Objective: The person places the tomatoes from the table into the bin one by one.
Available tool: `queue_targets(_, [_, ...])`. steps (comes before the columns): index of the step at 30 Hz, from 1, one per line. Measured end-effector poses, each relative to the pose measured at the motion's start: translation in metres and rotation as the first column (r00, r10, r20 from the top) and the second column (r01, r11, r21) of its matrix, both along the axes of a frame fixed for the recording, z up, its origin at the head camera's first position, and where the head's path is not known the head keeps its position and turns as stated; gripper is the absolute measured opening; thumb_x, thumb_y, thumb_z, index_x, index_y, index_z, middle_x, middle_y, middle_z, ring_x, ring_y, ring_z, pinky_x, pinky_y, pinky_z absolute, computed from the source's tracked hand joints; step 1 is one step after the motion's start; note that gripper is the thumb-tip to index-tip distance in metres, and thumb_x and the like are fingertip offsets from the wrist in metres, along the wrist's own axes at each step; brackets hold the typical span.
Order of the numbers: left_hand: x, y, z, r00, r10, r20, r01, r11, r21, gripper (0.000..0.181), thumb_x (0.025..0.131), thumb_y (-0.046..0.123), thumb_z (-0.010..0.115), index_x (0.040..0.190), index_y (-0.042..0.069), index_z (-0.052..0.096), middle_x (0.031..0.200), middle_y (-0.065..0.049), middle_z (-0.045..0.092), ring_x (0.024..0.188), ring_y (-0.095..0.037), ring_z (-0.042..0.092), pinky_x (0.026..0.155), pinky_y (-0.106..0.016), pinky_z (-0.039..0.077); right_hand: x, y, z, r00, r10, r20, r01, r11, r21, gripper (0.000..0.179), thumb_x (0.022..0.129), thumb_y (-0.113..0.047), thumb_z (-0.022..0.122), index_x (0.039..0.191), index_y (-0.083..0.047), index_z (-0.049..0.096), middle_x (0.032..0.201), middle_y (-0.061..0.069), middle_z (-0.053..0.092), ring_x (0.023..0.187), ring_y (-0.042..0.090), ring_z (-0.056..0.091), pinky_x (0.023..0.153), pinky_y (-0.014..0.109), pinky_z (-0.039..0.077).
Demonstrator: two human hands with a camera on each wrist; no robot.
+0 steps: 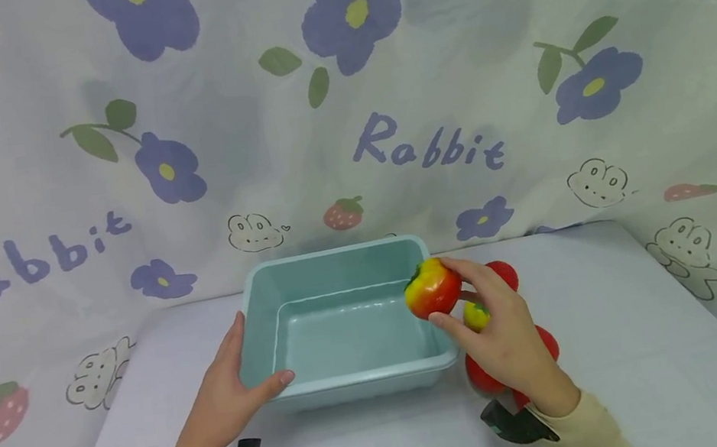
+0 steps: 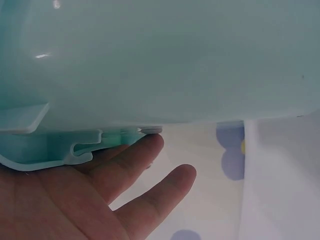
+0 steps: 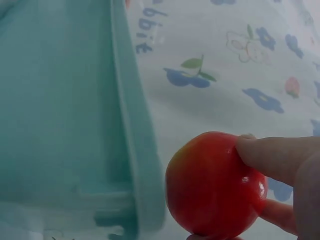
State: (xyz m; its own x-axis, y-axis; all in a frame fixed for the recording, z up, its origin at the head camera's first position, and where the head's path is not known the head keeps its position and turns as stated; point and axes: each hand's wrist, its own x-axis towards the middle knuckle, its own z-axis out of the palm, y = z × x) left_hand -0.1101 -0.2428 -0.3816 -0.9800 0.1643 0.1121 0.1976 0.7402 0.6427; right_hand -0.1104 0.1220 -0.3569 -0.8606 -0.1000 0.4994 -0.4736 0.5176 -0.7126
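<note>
A pale teal plastic bin (image 1: 354,380) stands on the white-covered table, its inside bare. My left hand (image 1: 221,402) holds its left front corner, thumb over the rim and the other fingers along the outer left side. In the left wrist view, those fingers (image 2: 160,197) stretch out below the bin wall (image 2: 175,60). My right hand (image 1: 503,329) pinches a glossy round red-and-yellow fruit (image 1: 434,289) with a green top, between thumb and fingertips. The fruit hangs above the bin's right rim; in the right wrist view the fruit (image 3: 215,185) appears beside that rim (image 3: 137,125).
Several more round fruits lie right of the bin, partly hidden behind my right hand: a red fruit (image 1: 504,275), a yellow fruit (image 1: 475,316) and a red one (image 1: 484,376) among them. A patterned cloth (image 1: 292,148) hangs behind the table.
</note>
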Motion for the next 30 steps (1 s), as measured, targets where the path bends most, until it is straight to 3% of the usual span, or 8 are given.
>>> queue_targets(6, [-0.001, -0.001, 0.0, 1.0, 0.0, -0.018, 0.0, 1.0, -0.008, 0.106, 0.078, 0.045, 0.07, 0.149, 0.014, -0.001, 0.154, -0.011, 0.008, 0.139, -0.033, 0.013, 0.103, -0.061, 0.023, -0.002, -0.01, -0.012, 0.998, 0.05, -0.03, -0.05, 0.999, -0.014, 0.068, 0.077, -0.03, 0.075, 0.136, -0.025, 0.042, 0.133, -0.012, 0.044, 0.116, 0.006, 0.046, 0.085, 0.027, 0.051])
queue_targets(17, [0.0, -0.001, -0.001, 1.0, 0.007, -0.017, -0.008, 1.0, -0.024, 0.107, 0.078, 0.047, 0.07, 0.149, 0.012, -0.001, 0.154, -0.011, 0.007, 0.139, -0.033, 0.013, 0.104, -0.06, 0.023, -0.005, -0.026, -0.029, 0.996, 0.068, -0.061, -0.063, 0.995, 0.075, 0.069, 0.079, -0.035, 0.073, 0.138, -0.024, 0.039, 0.138, -0.003, 0.04, 0.121, 0.013, 0.043, 0.087, 0.034, 0.051])
queue_targets(30, [0.0, -0.001, -0.003, 1.0, 0.002, -0.006, -0.002, 1.0, -0.023, 0.106, 0.079, 0.047, 0.069, 0.149, 0.012, -0.001, 0.154, -0.011, 0.006, 0.139, -0.033, 0.011, 0.104, -0.06, 0.021, -0.004, -0.031, -0.038, 1.0, 0.014, -0.022, -0.012, 0.994, 0.113, 0.069, 0.077, -0.037, 0.074, 0.137, -0.03, 0.04, 0.14, -0.005, 0.039, 0.124, 0.011, 0.039, 0.086, 0.037, 0.051])
